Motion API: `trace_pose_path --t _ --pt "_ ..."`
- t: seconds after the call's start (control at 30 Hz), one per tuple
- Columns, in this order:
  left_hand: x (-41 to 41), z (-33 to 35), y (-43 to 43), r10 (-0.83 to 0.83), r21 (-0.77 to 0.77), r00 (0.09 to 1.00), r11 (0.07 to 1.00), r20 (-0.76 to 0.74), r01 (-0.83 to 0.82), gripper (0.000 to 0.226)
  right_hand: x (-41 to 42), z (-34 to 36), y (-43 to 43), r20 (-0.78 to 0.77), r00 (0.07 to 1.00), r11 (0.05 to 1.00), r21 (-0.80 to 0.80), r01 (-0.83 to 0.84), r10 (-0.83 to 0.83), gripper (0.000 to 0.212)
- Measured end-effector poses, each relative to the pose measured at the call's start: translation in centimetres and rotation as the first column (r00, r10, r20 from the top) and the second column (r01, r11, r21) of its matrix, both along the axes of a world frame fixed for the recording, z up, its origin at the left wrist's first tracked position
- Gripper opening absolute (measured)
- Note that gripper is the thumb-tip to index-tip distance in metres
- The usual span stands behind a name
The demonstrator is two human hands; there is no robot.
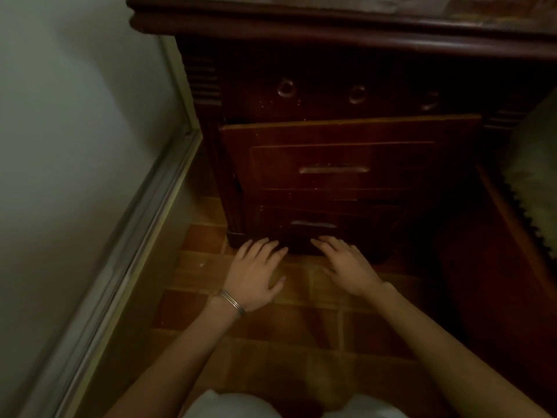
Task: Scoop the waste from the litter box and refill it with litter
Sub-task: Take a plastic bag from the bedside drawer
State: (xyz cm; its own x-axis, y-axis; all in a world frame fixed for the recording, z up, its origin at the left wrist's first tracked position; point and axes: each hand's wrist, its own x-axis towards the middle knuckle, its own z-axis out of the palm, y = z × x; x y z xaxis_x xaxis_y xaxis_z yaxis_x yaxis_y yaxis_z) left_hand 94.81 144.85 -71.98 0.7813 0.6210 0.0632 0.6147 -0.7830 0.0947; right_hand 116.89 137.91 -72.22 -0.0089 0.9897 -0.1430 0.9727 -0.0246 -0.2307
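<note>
Litter box: not in frame. No scoop and no litter bag visible either. Cannot tell where they are. They could be in the nightstand or out of shot.

Centre and top of the frame is a dark wooden nightstand standing on a tile floor. The wall is on the left, and a bed edge with a pale blanket is far right. The middle drawer juts out and sits slightly crooked. The bottom drawer handle is lower centre.

Left hand is palm down with fingers straight and spread, holding nothing. It wears a bracelet at the wrist. Right hand is the same: flat, fingers loose and apart, nothing held. Both sets of fingertips are at the nightstand's bottom edge. It is too dark to tell whether they touch the wood or hover.

Key relation: the bottom drawer handle sits just up-frame of the fingertips, in the gap between the two hands. Its long axis runs left to right across the frame. The right hand's fingertips lie almost directly under it and the left hand's are off to the handle's left, so the right hand looks nearer.

Judgement: this is a fetching or searching step. Scooping has not started and the task looks barely begun. Pulling the bottom drawer would need the fingers to lift and hook that handle.
</note>
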Motion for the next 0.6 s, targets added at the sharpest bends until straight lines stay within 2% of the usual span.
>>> trace_pose_path --t 0.07,0.17,0.2,0.23,0.27,0.3,0.37,0.47,0.53,0.6 --pt "0.0 0.0 0.1 0.013 -0.019 1.0 1.0 0.002 -0.013 0.06 0.1 -0.5 0.7 -0.221 0.969 0.994 -0.013 0.112 -0.112 0.057" --pt "0.1 0.6 -0.1 0.012 -0.03 1.0 0.999 0.006 -0.012 0.059 0.3 -0.9 1.6 -0.492 0.807 0.942 -0.098 0.32 -0.326 0.057" --pt "0.1 0.8 -0.2 0.008 -0.019 1.0 1.0 0.011 -0.007 0.059 0.2 -1.0 1.9 -0.594 0.692 0.902 -0.158 0.401 -0.411 0.056" --pt "0.3 1.0 0.0 0.006 -0.006 1.0 1.0 0.018 -0.005 0.059 0.2 -1.1 2.4 -0.705 0.511 0.844 -0.242 0.479 -0.492 0.054" --pt "0.4 1.1 0.1 0.006 0.007 1.0 1.0 0.024 -0.006 0.059 0.1 -1.1 2.8 -0.793 0.292 0.781 -0.332 0.528 -0.535 0.051" --pt "0.4 1.1 0.3 0.008 0.013 1.0 1.0 0.029 -0.008 0.059 0.1 -1.2 3.1 -0.844 0.089 0.732 -0.401 0.551 -0.529 0.047" --pt "0.4 0.9 0.4 0.013 0.012 0.999 1.0 0.03 -0.013 0.058 0.0 -1.3 3.7 -0.869 -0.192 0.683 -0.481 0.55 -0.457 0.04" --pt "-0.1 0.7 0.2 0.01 -0.005 1.0 1.0 0.014 -0.01 0.059 -0.4 -1.2 4.0 -0.806 -0.505 0.673 -0.561 0.482 -0.31 0.043" --pt "-0.4 0.6 -0.2 0.002 -0.003 1.0 1.0 0.006 -0.002 0.059 -0.7 -1.1 4.2 -0.727 -0.647 0.666 -0.603 0.438 -0.232 0.047" --pt "-0.6 0.7 -0.2 -0.001 0.008 1.0 1.0 -0.001 0.001 0.059 -0.9 -1.1 4.4 -0.655 -0.738 0.666 -0.624 0.409 -0.161 0.053"
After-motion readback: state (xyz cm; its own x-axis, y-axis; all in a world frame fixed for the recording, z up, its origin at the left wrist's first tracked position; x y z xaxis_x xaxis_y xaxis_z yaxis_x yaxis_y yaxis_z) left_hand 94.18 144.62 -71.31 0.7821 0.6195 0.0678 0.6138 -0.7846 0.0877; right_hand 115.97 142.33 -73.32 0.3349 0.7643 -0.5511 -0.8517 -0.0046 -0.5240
